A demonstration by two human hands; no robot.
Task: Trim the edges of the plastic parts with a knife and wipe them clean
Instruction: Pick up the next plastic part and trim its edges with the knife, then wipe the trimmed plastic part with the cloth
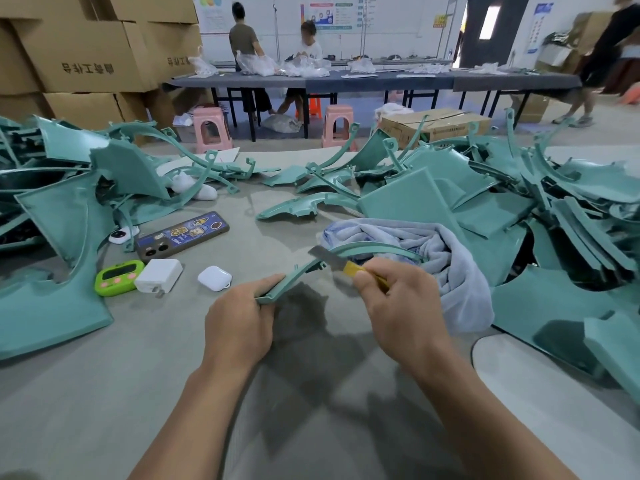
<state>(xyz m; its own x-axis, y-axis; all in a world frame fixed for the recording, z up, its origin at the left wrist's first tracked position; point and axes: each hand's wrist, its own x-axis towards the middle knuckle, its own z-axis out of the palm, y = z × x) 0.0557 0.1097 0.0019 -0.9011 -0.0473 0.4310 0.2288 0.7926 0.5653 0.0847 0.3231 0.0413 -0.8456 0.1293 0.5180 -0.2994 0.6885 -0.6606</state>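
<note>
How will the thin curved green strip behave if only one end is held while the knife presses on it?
Probably light: the left hand holds the curved strip up by one end. Being long and thin, it may flex under the knife in the right hand. Its far end seems to reach the towel, which could steady it.

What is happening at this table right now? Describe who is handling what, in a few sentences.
A person is trimming a curved green plastic strip at a grey table. The left hand holds the strip's near end, while the right hand holds a yellow-handled knife with its blade against the strip's edge. A grey towel lies just beyond the hands, not in use. Heaps of similar green parts sit on both sides.
</note>
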